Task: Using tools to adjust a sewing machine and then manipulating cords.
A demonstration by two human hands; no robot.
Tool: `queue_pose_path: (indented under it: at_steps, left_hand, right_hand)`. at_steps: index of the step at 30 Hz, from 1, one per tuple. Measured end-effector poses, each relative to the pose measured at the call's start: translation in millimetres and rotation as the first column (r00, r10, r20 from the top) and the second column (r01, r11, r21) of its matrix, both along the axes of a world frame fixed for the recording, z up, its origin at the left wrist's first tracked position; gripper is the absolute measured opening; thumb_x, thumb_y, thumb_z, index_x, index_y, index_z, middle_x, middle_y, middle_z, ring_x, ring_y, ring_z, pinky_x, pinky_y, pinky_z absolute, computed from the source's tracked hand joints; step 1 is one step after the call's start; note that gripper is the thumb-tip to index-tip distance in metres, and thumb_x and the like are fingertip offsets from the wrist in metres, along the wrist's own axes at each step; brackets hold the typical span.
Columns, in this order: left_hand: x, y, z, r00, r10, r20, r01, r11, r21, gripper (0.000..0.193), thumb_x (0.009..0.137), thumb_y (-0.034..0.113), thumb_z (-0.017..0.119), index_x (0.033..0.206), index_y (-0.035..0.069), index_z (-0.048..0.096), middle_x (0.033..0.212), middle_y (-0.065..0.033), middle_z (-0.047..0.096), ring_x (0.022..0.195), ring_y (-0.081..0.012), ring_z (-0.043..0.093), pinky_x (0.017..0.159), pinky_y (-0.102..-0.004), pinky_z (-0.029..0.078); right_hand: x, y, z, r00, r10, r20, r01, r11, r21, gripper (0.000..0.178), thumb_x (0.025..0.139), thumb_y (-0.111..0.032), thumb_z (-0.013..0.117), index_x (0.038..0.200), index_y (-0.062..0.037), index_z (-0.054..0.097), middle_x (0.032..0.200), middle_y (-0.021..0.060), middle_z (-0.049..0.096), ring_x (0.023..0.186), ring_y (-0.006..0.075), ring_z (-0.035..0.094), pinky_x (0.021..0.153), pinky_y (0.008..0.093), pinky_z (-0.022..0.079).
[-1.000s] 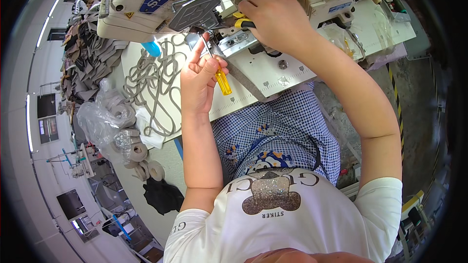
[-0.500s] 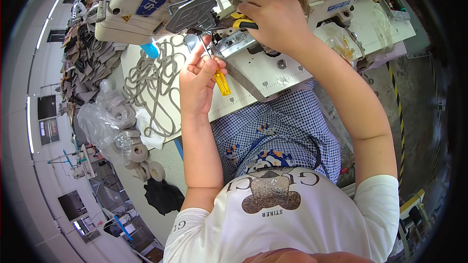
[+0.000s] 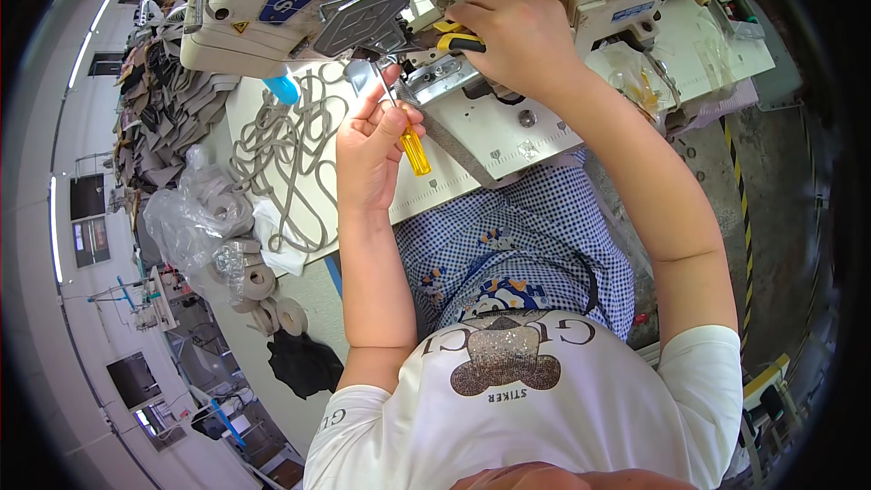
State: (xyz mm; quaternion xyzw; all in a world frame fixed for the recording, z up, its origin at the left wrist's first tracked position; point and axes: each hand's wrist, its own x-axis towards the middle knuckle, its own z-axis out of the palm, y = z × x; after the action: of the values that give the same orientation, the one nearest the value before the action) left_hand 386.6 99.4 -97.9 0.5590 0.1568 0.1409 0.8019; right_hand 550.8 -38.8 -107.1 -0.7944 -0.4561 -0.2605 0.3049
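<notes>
My left hand (image 3: 372, 141) is closed around a screwdriver (image 3: 415, 151) with a clear yellow handle. Its thin shaft points up toward the needle area of an industrial sewing machine (image 3: 240, 41). In my right hand (image 3: 522, 36) are pliers (image 3: 461, 42) with yellow and black handles, their jaws reaching left into the same part of the machine. What the jaws touch is hard to make out. Just below sits a metal plate (image 3: 437, 80) with screws, and a grey strip (image 3: 458, 147) runs from it toward the table's front edge.
A long grey strip lies in loops (image 3: 295, 154) on the white table (image 3: 404, 204) at left. Beyond are grey fabric pieces (image 3: 168, 118), plastic-wrapped rolls (image 3: 259, 281) and a black cloth (image 3: 304, 365). A plastic bag (image 3: 632, 82) lies at right by the machine.
Both hands hold nearly the same place, each with its tool. The whole view has shifted very slightly; nothing was taken up or let go.
</notes>
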Motion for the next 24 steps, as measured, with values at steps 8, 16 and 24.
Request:
queue_pose_path:
  at_steps: [8, 16, 24]
  left_hand:
    - [-3, -1, -1, 1.000, -0.001, 0.013, 0.002, 0.996, -0.092, 0.055, 0.080, 0.014, 0.065, 0.125, -0.005, 0.040, 0.083, -0.0080, 0.060, 0.070, -0.0125, 0.058, 0.066, -0.0225, 0.049]
    - [-7, -18, -1, 0.994, 0.041, 0.099, 0.007, 0.898, -0.440, 0.049, 0.087, 0.021, 0.057, 0.129, 0.003, 0.039, 0.086, -0.0062, 0.054, 0.071, -0.0111, 0.055, 0.068, -0.0222, 0.048]
    - [-12, -21, 5, 0.960, -0.035, 0.276, 0.252, 0.532, -0.808, 0.044, 0.093, 0.023, 0.043, 0.132, 0.006, 0.034, 0.091, -0.0090, 0.048, 0.069, -0.0144, 0.047, 0.063, -0.0231, 0.044]
  right_hand:
    - [0, -1, 0, 1.000, -0.010, -0.016, 0.009, 1.000, -0.021, 0.032, 0.058, -0.016, 0.068, 0.089, -0.0129, 0.066, 0.083, -0.0024, 0.061, 0.078, 0.0161, 0.059, 0.064, 0.0303, 0.049]
    - [0, 0, -1, 1.000, -0.002, -0.008, 0.002, 1.000, -0.010, 0.029, 0.059, -0.017, 0.068, 0.088, -0.0143, 0.065, 0.080, -0.0013, 0.059, 0.080, 0.0166, 0.059, 0.063, 0.0324, 0.049]
    - [-2, 0, 3, 0.999, 0.001, -0.032, -0.001, 1.000, -0.026, 0.032, 0.059, -0.016, 0.067, 0.090, -0.0128, 0.066, 0.084, -0.0014, 0.061, 0.079, 0.0170, 0.059, 0.065, 0.0311, 0.049]
